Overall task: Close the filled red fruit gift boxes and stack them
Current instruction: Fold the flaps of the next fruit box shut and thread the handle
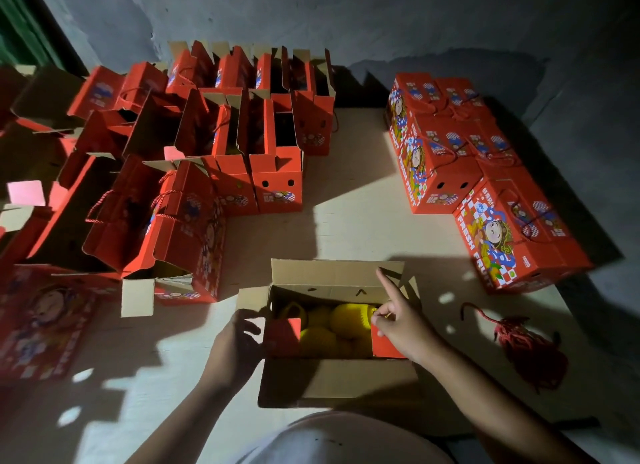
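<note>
Open box (337,325), red outside, brown flaps raised, yellow fruit (341,328) inside; near floor centre, long axis left-right. Left hand (235,342) grips its left end; right hand (403,323) pinches right flap, forefinger extended.

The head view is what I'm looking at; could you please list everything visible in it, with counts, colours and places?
open box: one, red outside and brown inside, flaps up, near centre in front of the person.
fruit: several, yellow, inside the open box; exact count unclear.
open boxes: many, red, flaps up, crowded at left and far centre; count unclear.
closed boxes: several, red with printed pictures, grouped at right; count unclear.
cord bundle: one, red, on the floor at right.
floor: pale, under everything.
wall: grey, behind.
left hand: holds the open box's left end flap.
right hand: at the right end flap, index finger raised.
</note>
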